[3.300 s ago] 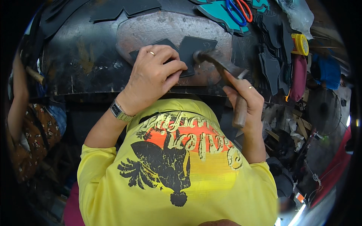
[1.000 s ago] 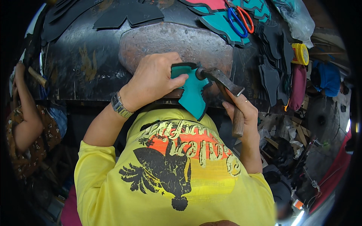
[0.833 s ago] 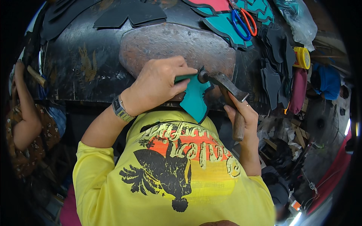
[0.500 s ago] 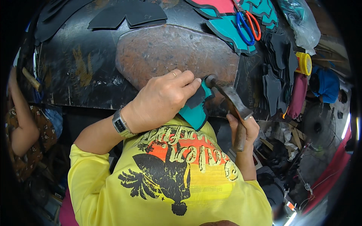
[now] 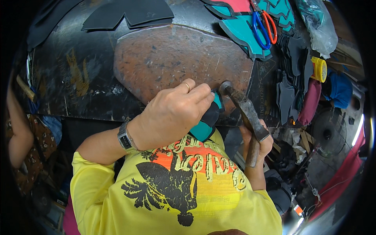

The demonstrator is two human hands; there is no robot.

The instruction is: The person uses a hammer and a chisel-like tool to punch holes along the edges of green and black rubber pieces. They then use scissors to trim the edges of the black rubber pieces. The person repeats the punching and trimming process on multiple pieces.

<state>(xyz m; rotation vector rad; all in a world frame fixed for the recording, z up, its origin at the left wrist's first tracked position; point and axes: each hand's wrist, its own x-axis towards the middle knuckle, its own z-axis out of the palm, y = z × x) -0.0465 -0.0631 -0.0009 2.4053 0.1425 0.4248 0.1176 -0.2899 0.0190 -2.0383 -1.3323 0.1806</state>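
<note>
Hammer [image 5: 246, 110] clasped in the right hand [image 5: 265, 144] slants across the table's [image 5: 94, 105] near edge, its head just right of the left hand [image 5: 176, 107], fingers pinched on an overhanging teal-and-black piece [image 5: 201, 131].

Room to pass lies over the brown slab [image 5: 164, 51] at upper centre and the tabletop [image 5: 49, 92] left of it. Black sheets [image 5: 150, 13] bar the top; scissors [image 5: 266, 31] and green pieces [image 5: 242, 33], the upper right. The left hand [image 5: 172, 107] and hammer [image 5: 250, 112] obstruct the centre.
</note>
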